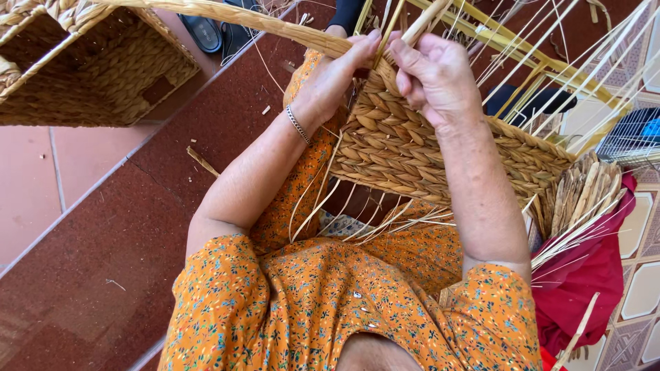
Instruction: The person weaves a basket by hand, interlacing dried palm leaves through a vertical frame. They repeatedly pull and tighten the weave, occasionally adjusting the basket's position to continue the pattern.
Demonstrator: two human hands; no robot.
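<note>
Both hands [385, 75] pinch strands at basket [412, 151] rim (crowded).

Both hands [385, 75] on woven basket [412, 148] (half-finished)

Half-woven tan straw basket [412, 148] tilted on the lap, loose strands trailing

The basket [412, 148] under work is straw-tan in a braided herringbone weave, with pale yellow stakes [543, 69] fanning from it, and the finished basket [103, 69] shows the same golden-tan braid with a darker brown slot in its side. The dress [309, 309] is orange, sprinkled with tiny blue, green and red flowers, and a silver bracelet [298, 125] rings the left wrist. The floor [103, 275] is speckled dark red beside plain pink tiles [34, 192], a red cloth [591, 275] lies over white tiles with brown ornament [643, 288], and dark sandals [206, 31] sit by the basket.
</note>
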